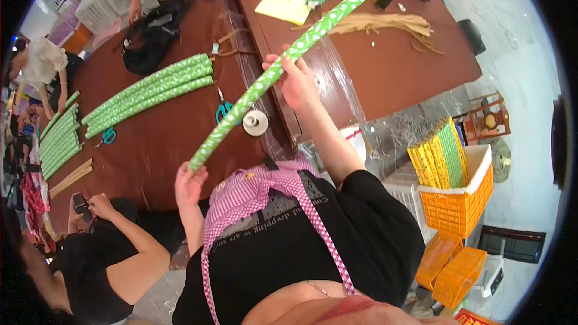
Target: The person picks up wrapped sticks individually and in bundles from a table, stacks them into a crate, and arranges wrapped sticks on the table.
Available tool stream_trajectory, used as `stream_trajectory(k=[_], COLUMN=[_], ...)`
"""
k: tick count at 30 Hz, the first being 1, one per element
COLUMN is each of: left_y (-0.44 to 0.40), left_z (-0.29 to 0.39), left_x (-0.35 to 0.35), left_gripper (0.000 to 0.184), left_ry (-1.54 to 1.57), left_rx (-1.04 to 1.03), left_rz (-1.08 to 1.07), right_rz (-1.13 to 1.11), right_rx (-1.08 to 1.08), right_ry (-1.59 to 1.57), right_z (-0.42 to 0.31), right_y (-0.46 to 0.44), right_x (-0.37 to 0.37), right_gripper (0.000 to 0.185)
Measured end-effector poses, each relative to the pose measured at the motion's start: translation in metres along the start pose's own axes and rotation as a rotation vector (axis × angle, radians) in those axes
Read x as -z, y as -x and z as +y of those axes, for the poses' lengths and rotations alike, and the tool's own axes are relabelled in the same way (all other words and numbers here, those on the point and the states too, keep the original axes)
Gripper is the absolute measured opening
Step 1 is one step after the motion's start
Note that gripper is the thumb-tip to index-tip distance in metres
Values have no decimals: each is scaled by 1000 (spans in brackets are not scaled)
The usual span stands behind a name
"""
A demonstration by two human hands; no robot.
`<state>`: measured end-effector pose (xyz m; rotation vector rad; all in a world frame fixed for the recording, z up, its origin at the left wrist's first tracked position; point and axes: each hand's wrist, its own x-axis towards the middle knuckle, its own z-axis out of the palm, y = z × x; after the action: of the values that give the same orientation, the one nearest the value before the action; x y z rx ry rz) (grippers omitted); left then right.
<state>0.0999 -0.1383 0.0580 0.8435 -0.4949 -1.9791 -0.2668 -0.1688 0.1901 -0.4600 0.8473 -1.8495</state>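
A long green roll (247, 99) with a white leaf-like pattern slants across the view, its far end over the right-hand table. My left hand (190, 185) is closed at the roll's near end, fingertips against it. My right hand (296, 81) holds the roll around its middle, the thumb and fingers about it. Below the roll, on the brown table, lie scissors with teal handles (224, 110), partly hidden by it, and a roll of white tape (255, 123). Several similar green rolls (150, 93) rest side by side to the left.
Tan strips (385, 24) and a yellow sheet (282, 9) lie on the right-hand table (415, 63). An orange basket (454, 207) with yellow and green rolls stands at right. A co-worker (90, 271) at lower left holds a small device; other people stand across the table.
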Motion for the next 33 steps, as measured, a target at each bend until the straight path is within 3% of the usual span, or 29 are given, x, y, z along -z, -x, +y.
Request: stream_trajectory(k=[5, 10, 18, 25, 31, 33], left_y=[-11, -33, -48, -46, -44, -44], left_z=[-5, 19, 63, 65, 49, 45], left_x=[-41, -80, -142, -165, -163, -159], left_gripper=[21, 21, 21, 27, 42, 41], left_ry=[-551, -725, -705, -634, -364, -244], left_rx=[186, 14, -194, -230, -169, -158], left_rz=[-40, -87, -267, -355, -376, -368], right_rz=[-154, -235, -363, -472, -645, -690], right_rx=[102, 31, 36, -84, -98, -139], right_ry=[112, 242, 250, 722, 1283, 1331], right_z=[-29, -61, -94, -78, -25, -15], right_y=[-19, -22, -18, 10, 28, 34], right_x=[-13, -35, -72, -77, -51, -46], right_gripper=[35, 35, 40, 37, 39, 38])
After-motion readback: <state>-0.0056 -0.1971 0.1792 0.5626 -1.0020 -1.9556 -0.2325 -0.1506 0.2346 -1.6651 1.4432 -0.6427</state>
